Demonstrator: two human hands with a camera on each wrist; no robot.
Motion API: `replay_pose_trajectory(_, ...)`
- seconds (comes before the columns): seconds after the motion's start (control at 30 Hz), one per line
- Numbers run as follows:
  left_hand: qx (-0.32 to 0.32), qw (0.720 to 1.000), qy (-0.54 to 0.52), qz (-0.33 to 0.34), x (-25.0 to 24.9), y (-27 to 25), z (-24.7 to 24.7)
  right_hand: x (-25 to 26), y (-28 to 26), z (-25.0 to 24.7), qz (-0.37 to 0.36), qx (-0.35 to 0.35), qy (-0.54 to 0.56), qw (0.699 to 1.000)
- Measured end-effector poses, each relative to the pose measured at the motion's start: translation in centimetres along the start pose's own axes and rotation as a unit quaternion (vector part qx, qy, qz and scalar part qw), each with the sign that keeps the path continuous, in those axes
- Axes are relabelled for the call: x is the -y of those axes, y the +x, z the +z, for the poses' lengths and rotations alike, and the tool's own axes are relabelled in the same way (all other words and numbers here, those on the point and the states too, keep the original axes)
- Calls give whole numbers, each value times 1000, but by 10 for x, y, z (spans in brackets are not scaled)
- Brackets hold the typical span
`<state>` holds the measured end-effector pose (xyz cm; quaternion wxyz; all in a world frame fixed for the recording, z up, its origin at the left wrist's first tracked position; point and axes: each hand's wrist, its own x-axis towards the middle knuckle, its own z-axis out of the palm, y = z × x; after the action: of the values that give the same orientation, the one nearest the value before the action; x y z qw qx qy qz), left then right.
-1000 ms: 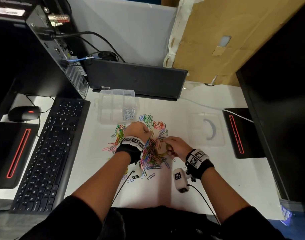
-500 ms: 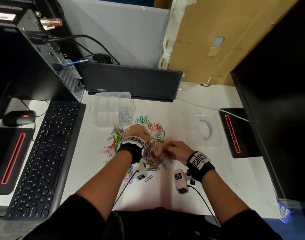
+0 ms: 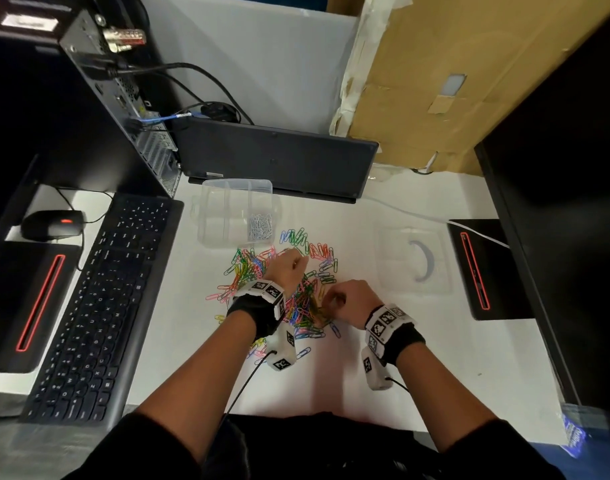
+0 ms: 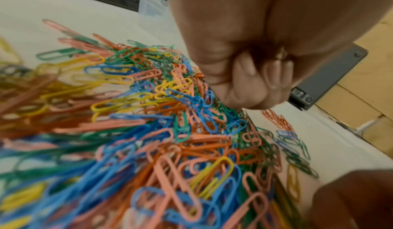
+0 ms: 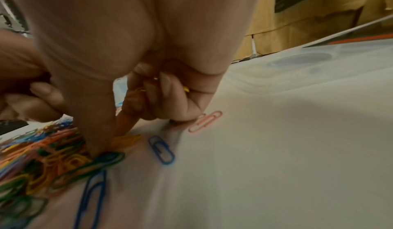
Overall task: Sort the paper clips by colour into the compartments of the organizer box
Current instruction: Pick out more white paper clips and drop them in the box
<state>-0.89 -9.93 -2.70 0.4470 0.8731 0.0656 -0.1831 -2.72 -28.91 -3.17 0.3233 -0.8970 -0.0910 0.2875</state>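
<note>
3 views: 1 overhead, 2 close at the wrists.

The white desk [image 3: 418,358] was seen from above and behind by the head camera, facing forward and down. The paper clip pile [image 4: 149,132] was viewed from just above by the left wrist camera, and its right edge [image 5: 42,162] by the right wrist camera. The pile [image 3: 296,303] was shared by all 3.

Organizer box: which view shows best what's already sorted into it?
Head view. It looks down into the organizer box, and silver clips show in its near-right compartment; the others look empty. The left wrist view catches only a blurred corner of the box behind the left hand. The right wrist view does not show it.
</note>
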Motion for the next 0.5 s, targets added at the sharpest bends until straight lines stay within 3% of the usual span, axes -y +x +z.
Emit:
replay_pose_trajectory(0.2,25,1000,13,12,2,-14,8,-2,0,-1,-12,2,-27,1000)
replay_pose_trajectory(0.37,50,992,116,12,-8,-18,8,-13,-6,-16,19,-13,83,996)
replay_pose_trajectory(0.5,4,987,158,-6,-9,-20,18,-20,-9,-23,69,-7,211,975)
